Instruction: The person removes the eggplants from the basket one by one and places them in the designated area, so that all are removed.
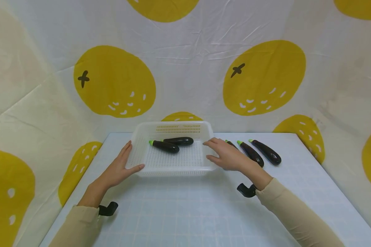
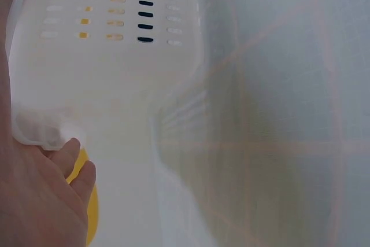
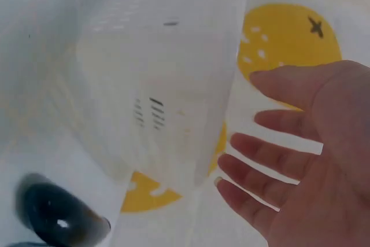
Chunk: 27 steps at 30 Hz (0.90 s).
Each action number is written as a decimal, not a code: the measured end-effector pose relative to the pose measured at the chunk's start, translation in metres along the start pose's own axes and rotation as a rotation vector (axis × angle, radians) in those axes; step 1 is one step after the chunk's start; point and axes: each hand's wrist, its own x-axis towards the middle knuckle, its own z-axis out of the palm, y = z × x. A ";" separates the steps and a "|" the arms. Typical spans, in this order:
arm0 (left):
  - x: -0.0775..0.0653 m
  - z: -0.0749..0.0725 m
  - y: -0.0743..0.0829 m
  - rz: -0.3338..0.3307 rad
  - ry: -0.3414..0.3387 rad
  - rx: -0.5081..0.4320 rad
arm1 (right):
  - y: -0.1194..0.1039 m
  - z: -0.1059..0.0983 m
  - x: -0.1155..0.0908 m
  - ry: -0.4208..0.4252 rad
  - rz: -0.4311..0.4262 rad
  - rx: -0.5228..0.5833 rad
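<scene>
A white plastic basket (image 1: 173, 168) with slotted walls stands at the back of the table. Inside it lie two dark eggplants, one in front (image 1: 165, 146) and one behind (image 1: 180, 141). My left hand (image 1: 119, 169) is at the basket's left end, fingers straight along the side and thumb over the front rim. At the right end, my right hand (image 1: 227, 154) hovers with its fingers spread; the right wrist view shows a gap between these fingertips and the rim. Neither hand touches an eggplant.
To the right of the basket, three more eggplants lie on the table (image 1: 179, 212): one at the far right (image 1: 266, 152), one beside it (image 1: 251, 153), and one partly hidden by my right hand (image 1: 231, 144). A cloth printed with yellow fruit (image 1: 188, 79) hangs behind the table.
</scene>
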 end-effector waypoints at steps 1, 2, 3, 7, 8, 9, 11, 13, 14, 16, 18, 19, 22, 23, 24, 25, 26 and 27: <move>0.000 0.000 0.000 -0.001 -0.001 0.001 | -0.003 0.003 0.005 -0.017 -0.013 -0.005; 0.000 0.000 0.000 -0.003 -0.001 0.002 | -0.007 0.006 0.010 -0.032 -0.028 -0.016; 0.000 0.000 0.000 -0.004 -0.002 0.003 | -0.010 0.010 0.016 -0.047 -0.043 -0.028; 0.002 0.001 0.000 -0.012 -0.003 0.006 | -0.024 0.024 0.036 -0.089 -0.114 -0.061; 0.002 0.001 0.000 -0.013 -0.003 0.005 | -0.026 0.028 0.041 -0.094 -0.125 -0.065; 0.002 0.002 0.000 -0.013 -0.004 0.005 | -0.029 0.031 0.045 -0.098 -0.136 -0.065; 0.002 0.002 0.000 -0.011 -0.007 0.007 | -0.034 0.037 0.054 -0.102 -0.156 -0.057; 0.002 0.002 0.000 -0.013 -0.008 0.006 | -0.039 0.043 0.062 -0.111 -0.163 -0.057; 0.002 0.002 -0.001 -0.014 -0.008 0.008 | -0.041 0.046 0.066 -0.115 -0.162 -0.055; 0.002 0.001 -0.001 -0.014 -0.005 0.010 | -0.046 0.050 0.074 -0.131 -0.155 -0.049; 0.001 0.001 0.000 -0.012 -0.001 0.009 | -0.051 0.054 0.082 -0.152 -0.132 -0.049; 0.001 0.000 0.000 -0.009 0.000 0.010 | -0.053 0.056 0.086 -0.161 -0.121 -0.052; 0.001 0.000 0.000 -0.011 0.000 0.009 | -0.059 0.061 0.096 -0.186 -0.081 -0.060; 0.001 0.000 0.000 -0.013 0.000 0.007 | -0.060 0.064 0.099 -0.191 -0.069 -0.061; 0.001 0.000 0.000 -0.014 -0.001 0.005 | -0.062 0.066 0.103 -0.197 -0.059 -0.067; 0.001 0.000 0.001 -0.014 -0.002 0.005 | -0.063 0.069 0.106 -0.197 -0.051 -0.071; 0.001 0.000 0.000 -0.014 -0.003 0.003 | -0.064 0.071 0.109 -0.200 -0.043 -0.072; 0.001 0.000 0.000 -0.013 -0.002 -0.001 | -0.066 0.074 0.112 -0.203 -0.035 -0.076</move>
